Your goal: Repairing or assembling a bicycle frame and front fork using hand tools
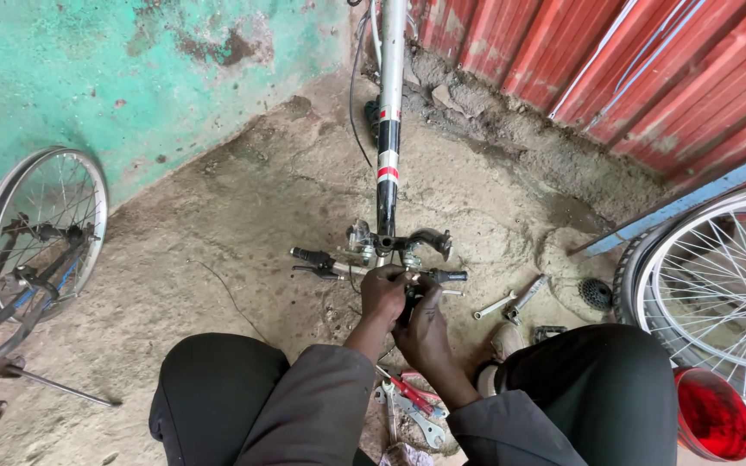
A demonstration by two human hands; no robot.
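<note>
Head view: left hand (pixel 382 293) and right hand (pixel 425 332), both pinched on the handlebar (pixel 373 267); steady the upturned frame (pixel 388 129), turning small fittings squarely.

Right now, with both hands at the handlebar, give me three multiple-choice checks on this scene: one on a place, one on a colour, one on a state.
1. Where do the loose spanners lie relative to the handlebar?
A. On the ground to its right
B. Hung on the wall
C. Inside the bowl

2. What colour is the bowl at lower right?
A. Blue
B. Red
C. White

3. How does the bike frame stand?
A. Upright on two wheels
B. Inverted, handlebar on the ground
C. Hung from a hook

Answers:
1 A, they rest on the dirt floor right of the handlebar.
2 B, it is shiny red beside the spoked wheel.
3 B, the frame tube runs down to the handlebar on the ground, where the left hand and right hand meet.
</note>
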